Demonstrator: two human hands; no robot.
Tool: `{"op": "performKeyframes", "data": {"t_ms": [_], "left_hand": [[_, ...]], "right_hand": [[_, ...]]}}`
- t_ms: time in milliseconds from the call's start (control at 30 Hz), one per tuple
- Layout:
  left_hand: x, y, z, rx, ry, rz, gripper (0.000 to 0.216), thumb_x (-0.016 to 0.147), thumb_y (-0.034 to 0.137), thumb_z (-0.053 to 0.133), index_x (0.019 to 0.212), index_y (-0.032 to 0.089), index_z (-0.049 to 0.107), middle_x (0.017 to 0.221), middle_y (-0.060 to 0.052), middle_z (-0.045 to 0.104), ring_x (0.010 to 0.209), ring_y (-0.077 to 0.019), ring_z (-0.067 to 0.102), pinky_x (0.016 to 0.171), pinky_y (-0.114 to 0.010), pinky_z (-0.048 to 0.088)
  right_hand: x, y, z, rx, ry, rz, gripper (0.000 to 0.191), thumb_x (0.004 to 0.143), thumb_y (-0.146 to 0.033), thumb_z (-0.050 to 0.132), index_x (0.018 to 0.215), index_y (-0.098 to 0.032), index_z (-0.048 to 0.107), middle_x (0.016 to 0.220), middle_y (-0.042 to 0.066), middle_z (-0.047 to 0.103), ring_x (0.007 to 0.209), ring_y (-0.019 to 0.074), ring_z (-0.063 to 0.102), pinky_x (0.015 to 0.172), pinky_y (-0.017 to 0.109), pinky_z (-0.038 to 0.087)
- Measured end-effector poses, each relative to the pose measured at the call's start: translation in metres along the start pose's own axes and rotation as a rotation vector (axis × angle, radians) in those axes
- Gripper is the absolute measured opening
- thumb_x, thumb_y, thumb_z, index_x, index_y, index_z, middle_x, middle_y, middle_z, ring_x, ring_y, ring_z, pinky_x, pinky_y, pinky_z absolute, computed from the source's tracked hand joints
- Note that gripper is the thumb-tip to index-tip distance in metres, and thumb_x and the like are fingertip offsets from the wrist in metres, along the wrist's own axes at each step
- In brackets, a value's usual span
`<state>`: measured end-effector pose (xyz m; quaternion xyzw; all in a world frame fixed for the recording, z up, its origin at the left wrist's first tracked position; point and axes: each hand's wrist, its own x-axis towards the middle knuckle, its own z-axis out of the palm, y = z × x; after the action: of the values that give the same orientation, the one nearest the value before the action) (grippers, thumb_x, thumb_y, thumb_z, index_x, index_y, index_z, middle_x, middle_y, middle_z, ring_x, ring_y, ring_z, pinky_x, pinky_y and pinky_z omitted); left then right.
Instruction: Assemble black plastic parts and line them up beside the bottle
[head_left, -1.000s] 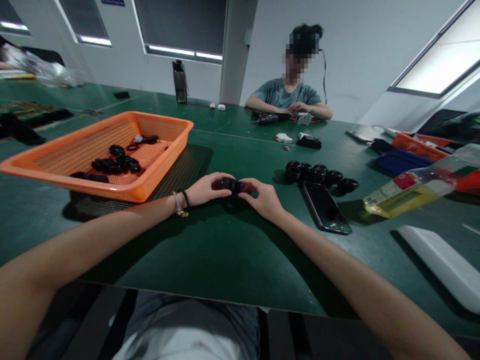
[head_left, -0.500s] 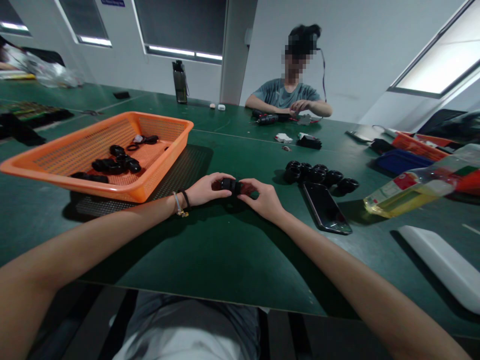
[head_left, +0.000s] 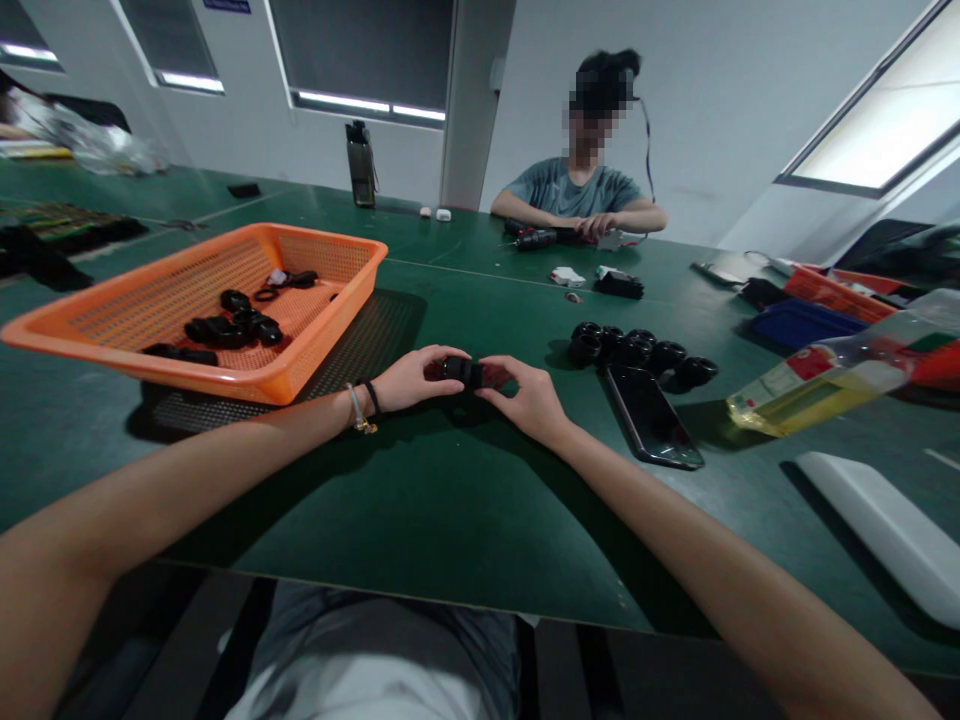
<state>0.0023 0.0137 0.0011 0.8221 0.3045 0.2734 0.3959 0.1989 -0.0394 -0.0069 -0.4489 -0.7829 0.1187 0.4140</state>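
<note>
My left hand (head_left: 412, 378) and my right hand (head_left: 525, 395) meet at the middle of the green table (head_left: 450, 500), fingers pinched together on one small black round part (head_left: 459, 371) held just above the surface. An orange mesh basket (head_left: 112, 330) to the left holds several more black ring-like parts (head_left: 232, 328). A row of several black round parts (head_left: 637, 350) lies to the right of my hands, beside a dark phone (head_left: 652, 415) lying flat.
A tilted bottle of yellow liquid (head_left: 825, 385) and a white flat object (head_left: 877, 525) lie at the right. Across the table a person in a grey shirt (head_left: 577, 190) works with small items. A dark water bottle (head_left: 361, 163) stands at the back. Blue and orange trays (head_left: 810, 320) sit far right.
My hands stay in place on the black part, with only slight finger shifts. The person opposite has lowered both hands back to the table.
</note>
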Motion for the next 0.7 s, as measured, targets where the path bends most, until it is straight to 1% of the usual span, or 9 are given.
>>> {"op": "performKeyframes", "data": {"t_ms": [333, 700], "left_hand": [[0.0012, -0.0036, 0.0006, -0.034, -0.001, 0.003, 0.051, 0.069, 0.04, 0.062, 0.111, 0.013, 0.054, 0.103, -0.008, 0.058, 0.089, -0.0188, 0.056, 0.082, -0.034, 0.045], [0.0009, -0.0048, 0.0008, -0.014, -0.001, 0.013, 0.048, 0.071, 0.04, 0.062, 0.111, 0.015, 0.054, 0.104, -0.008, 0.059, 0.089, -0.0182, 0.057, 0.081, -0.034, 0.046]], "right_hand": [[0.0002, -0.0007, 0.0001, 0.009, -0.01, 0.034, 0.024, 0.07, -0.017, 0.065, 0.094, -0.018, 0.061, 0.079, 0.002, 0.068, 0.07, 0.0155, 0.063, 0.069, 0.031, 0.053], [0.0007, -0.0007, 0.0, 0.02, -0.016, 0.047, 0.024, 0.07, -0.018, 0.065, 0.094, -0.019, 0.062, 0.08, 0.002, 0.069, 0.071, 0.0159, 0.064, 0.07, 0.032, 0.052]]}}
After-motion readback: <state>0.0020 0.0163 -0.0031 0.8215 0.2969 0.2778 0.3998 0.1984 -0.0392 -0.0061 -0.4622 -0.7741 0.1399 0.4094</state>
